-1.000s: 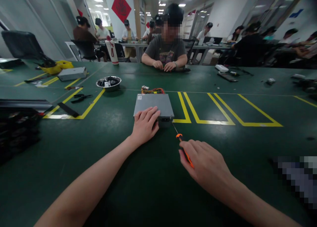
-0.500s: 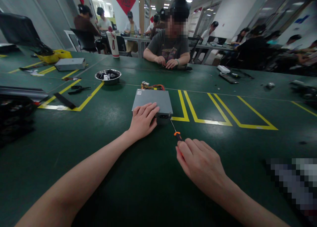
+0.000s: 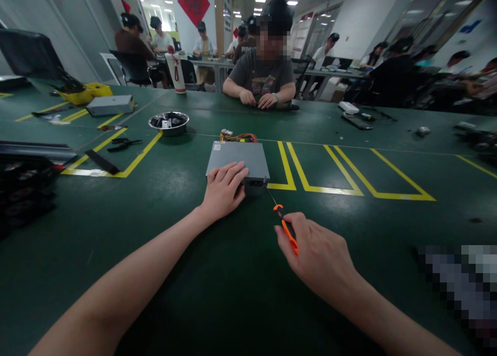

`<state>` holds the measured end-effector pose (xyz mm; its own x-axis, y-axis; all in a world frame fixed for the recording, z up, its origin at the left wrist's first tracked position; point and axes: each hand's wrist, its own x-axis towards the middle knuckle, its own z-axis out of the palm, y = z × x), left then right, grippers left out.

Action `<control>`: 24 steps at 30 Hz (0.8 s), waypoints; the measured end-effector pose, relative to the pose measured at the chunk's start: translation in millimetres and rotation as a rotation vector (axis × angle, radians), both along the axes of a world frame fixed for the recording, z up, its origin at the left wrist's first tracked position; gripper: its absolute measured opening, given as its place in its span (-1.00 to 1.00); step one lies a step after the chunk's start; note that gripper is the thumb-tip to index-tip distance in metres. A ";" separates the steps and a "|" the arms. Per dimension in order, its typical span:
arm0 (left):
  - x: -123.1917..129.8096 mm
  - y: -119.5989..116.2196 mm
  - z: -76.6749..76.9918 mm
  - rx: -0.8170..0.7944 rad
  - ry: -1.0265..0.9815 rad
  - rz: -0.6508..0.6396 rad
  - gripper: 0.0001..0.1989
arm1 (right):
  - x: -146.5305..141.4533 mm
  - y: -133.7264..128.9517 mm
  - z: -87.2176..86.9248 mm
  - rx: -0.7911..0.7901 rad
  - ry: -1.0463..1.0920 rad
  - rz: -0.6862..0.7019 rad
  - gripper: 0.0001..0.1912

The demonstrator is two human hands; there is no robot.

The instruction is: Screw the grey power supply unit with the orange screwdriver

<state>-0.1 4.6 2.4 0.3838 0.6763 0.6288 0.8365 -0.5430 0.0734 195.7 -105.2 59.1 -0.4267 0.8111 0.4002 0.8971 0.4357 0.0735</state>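
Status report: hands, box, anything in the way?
Left hand on grey box. Right hand holding screwdriver, tip by box's near right corner. Cables at far edge, away from tip.

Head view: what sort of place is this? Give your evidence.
Probably an electronics workshop: a green table with yellow taped outlines, a grey metal box with coloured wires behind, an orange-and-black screwdriver.

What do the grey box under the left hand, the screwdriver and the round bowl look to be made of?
Grey box: probably painted or bare sheet metal, matte, judging by its flat faces and crisp edges.
Screwdriver handle: likely plastic or rubber, from its orange and black colouring; its thin, greyish shaft looks like metal.
Bowl: shiny metal, perhaps stainless steel, given its bright reflections.
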 end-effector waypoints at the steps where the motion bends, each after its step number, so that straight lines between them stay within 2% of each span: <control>1: -0.1 0.1 0.0 0.002 0.000 -0.002 -0.60 | 0.3 -0.5 -0.1 0.014 -0.028 0.027 -0.77; 3: -0.2 0.1 0.2 -0.002 -0.003 -0.001 -0.59 | 0.4 -1.9 -0.8 0.044 -0.111 0.072 -0.84; 6: -0.4 -0.1 0.5 -0.003 -0.004 0.003 -0.59 | -0.8 -3.6 -2.1 0.051 -0.199 0.083 -0.78; 10: -0.3 -0.2 0.4 -0.001 -0.002 0.004 -0.58 | -2.8 -2.5 -3.6 0.037 -0.162 0.098 -0.84; 13: -0.3 0.0 0.0 -0.001 -0.004 0.008 -0.58 | -2.4 -0.5 -3.9 0.071 -0.039 0.039 -0.57; 14: -0.4 0.2 -0.1 -0.002 -0.003 0.006 -0.58 | -1.8 -0.2 -3.7 0.083 -0.006 0.023 -0.55; 18: -1.0 0.6 0.2 -0.002 0.000 -0.004 -0.60 | 0.2 -0.1 -3.3 0.098 -0.050 0.101 -0.85; 22: -2.0 0.7 1.1 -0.009 0.003 -0.010 -0.60 | -0.7 0.3 -6.0 0.067 -0.180 0.169 -0.74; 24: -2.4 0.5 1.4 -0.016 0.002 -0.008 -0.60 | -1.6 1.2 -7.9 0.038 -0.186 0.159 -0.79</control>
<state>-2.5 5.0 3.9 0.3910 0.6829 0.6170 0.8321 -0.5489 0.0802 194.0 -104.0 51.2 -0.6172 0.7135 0.3316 0.7868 0.5642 0.2503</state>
